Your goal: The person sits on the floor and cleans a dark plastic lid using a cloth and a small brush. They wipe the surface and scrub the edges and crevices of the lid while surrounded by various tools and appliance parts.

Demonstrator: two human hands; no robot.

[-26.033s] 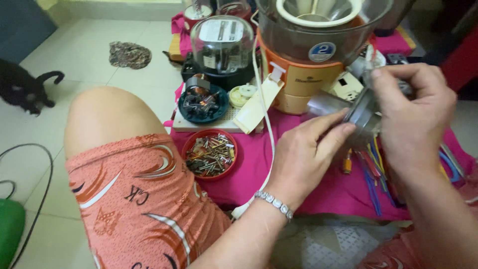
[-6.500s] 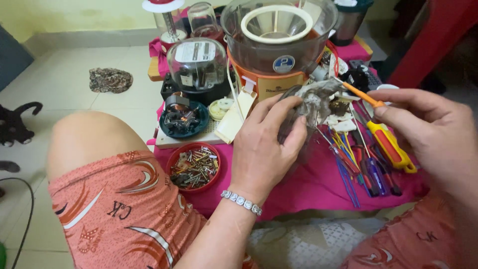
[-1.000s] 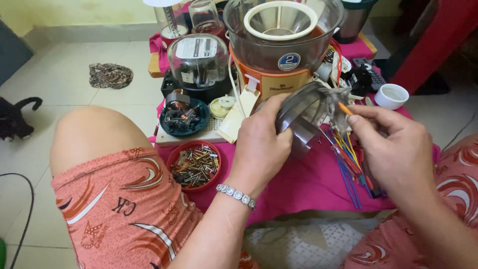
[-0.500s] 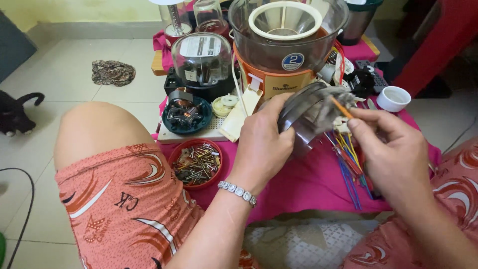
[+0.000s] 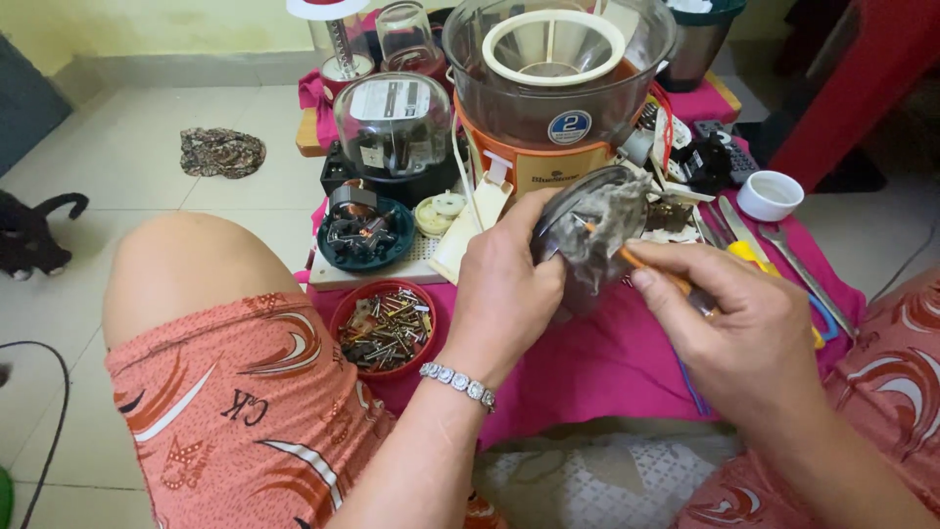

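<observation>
Juicer (image 5: 558,108) behind the hand-held motor housing (image 5: 592,230). Meter (image 5: 395,132) left of juicer, motor dish (image 5: 364,235) before it, screw bowl (image 5: 384,328) nearer still. Cup (image 5: 771,194) and hand tools (image 5: 774,257) right. Cat (image 5: 34,235) far left on floor (image 5: 127,147).

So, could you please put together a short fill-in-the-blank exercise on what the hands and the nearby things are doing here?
1. The left hand grips a dusty grey ____ part.
2. The right hand pokes at that part with an ____-handled tool.
3. The round red bowl on the pink cloth holds ____.
4. The wrist with the bracelet is the ____ one.

Missing words: metal; orange; screws; left
</observation>
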